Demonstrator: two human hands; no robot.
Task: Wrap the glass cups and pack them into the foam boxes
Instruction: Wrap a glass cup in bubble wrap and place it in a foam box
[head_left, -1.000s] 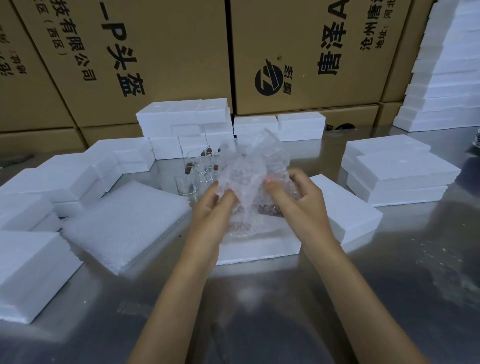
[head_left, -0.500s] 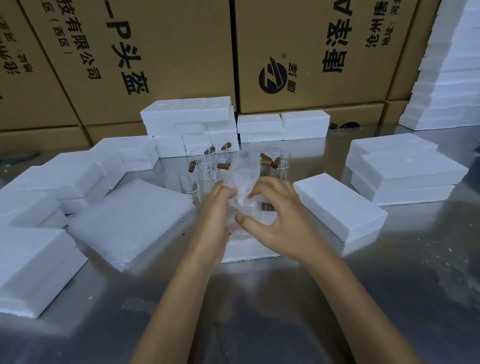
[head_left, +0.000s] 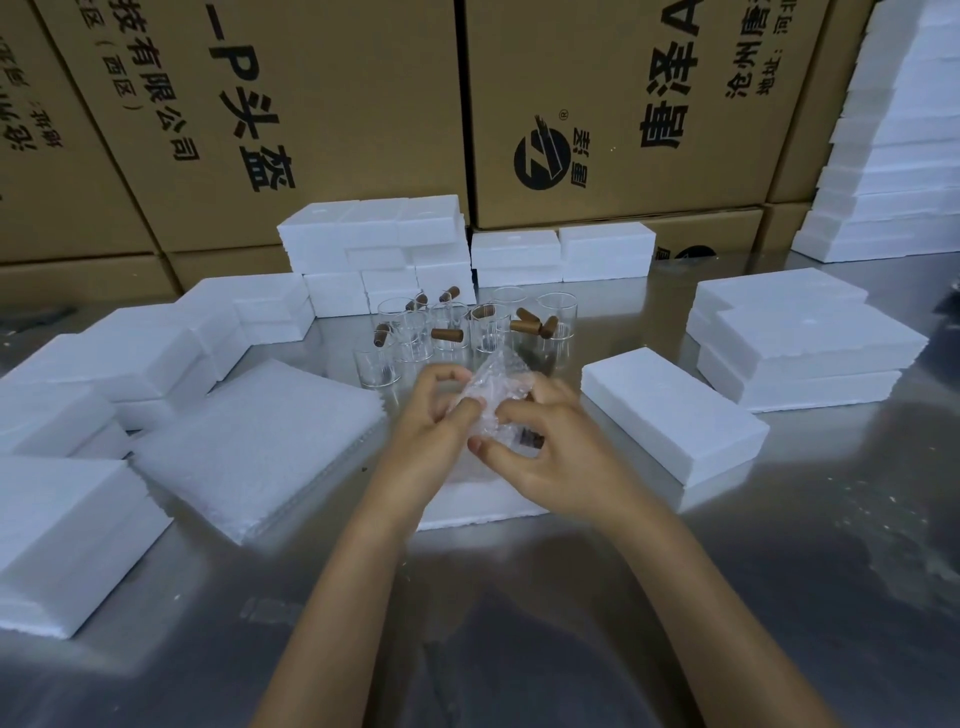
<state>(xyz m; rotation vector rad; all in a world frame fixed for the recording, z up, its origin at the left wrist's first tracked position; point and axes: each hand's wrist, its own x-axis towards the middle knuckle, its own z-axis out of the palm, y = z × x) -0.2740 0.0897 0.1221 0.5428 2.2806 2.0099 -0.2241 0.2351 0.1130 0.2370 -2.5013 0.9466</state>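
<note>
Brown corrugated cardboard cartons (head_left: 337, 119) along the back, flat-faced, printed in black characters. Dull, reflective metal surface (head_left: 779, 597) below, lightly speckled at right. White foam boxes (head_left: 800, 343), rectangular, matte, fine-grained, stacked at right; more stacked at far right, at the back and along the left edge. Single foam box (head_left: 670, 410) lying just right of the hands. Square stack of white bubble-wrap sheets (head_left: 260, 441) left of centre, pebbled texture, ragged edges. Another foam piece (head_left: 478, 506) directly under the hands, mostly blocked by wrists and forearms. Cluster of clear cylindrical glass cups (head_left: 447, 327) with brown wooden peg handles standing behind the hands, near ones partly hidden by fingers and wrap. Crumpled translucent bubble wrap bundle (head_left: 498, 395) held above the foam piece; dark handle visible through it, cup itself obscured inside. Left hand (head_left: 431, 431) grip: fingers curled, pinching the bundle's left side. Right hand (head_left: 561, 457) grip: fingers and thumb curled round the bundle's right side, clamped on the wrap.
</note>
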